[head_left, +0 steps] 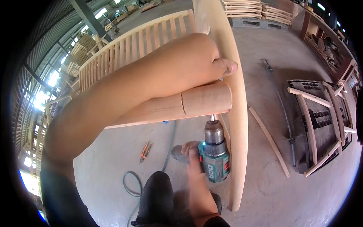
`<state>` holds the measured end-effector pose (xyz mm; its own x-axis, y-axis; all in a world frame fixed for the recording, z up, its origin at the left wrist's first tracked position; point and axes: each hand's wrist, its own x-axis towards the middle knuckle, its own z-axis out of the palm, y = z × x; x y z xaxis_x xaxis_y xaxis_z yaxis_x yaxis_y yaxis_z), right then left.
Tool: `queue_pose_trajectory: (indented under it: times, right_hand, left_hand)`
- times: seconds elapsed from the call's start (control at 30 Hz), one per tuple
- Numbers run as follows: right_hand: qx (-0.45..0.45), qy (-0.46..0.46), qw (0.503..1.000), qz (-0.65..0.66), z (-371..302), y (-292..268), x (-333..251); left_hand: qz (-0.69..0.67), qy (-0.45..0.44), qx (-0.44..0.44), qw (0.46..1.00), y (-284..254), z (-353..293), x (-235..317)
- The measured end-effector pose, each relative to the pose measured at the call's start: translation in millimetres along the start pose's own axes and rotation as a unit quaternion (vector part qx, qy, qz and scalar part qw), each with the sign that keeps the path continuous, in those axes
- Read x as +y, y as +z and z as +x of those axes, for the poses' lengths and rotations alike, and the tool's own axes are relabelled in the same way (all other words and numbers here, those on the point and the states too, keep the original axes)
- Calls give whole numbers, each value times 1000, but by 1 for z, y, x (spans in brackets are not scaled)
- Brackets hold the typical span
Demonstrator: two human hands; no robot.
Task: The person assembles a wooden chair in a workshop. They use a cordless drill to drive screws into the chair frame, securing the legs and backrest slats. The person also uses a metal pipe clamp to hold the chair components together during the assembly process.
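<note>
A pale, unpainted wooden bench frame with a slatted panel (141,41) lies before me. My left arm crosses over it, and my left hand (213,56) is closed against the long rounded wooden post (239,113). Its thumb rests on the post; the other fingers are mostly hidden. Below that hand, a broad wooden rail (206,100) with a dark crosswise line meets the post. My right hand (192,149) grips the handle of a green and black cordless drill (216,159). The drill points away from me, its bit touching the rail's near edge beside the post.
Orange-handled pliers (145,152) and a thin hose (166,155) lie on the concrete floor. To the right are a loose wooden strip (268,142), a long bar clamp (281,106) and a dark pallet (302,132) bearing wooden frame parts. Stacked wooden pieces (261,11) stand farther back.
</note>
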<state>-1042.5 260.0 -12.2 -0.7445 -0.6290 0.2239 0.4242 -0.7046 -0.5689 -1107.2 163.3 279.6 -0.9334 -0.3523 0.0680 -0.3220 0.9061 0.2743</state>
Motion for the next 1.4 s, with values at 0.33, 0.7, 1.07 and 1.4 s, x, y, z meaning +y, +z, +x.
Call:
queue_pose_trajectory:
  times: [0.33,0.7,1.07,1.4]
  right_hand:
    - [54,1,998,-34,-57,22,-5]
    - [134,-302,921,-207,-63,21,-134]
    - [272,-272,876,-292,-64,20,-136]
    - [24,-251,922,-295,-98,219,-33]
  left_hand:
    - [40,-57,-62,996,-26,9,10]
    - [58,108,-50,991,1,-10,-40]
    - [65,-179,-30,981,-121,-337,-304]
    - [-158,-225,105,956,-154,-470,-414]
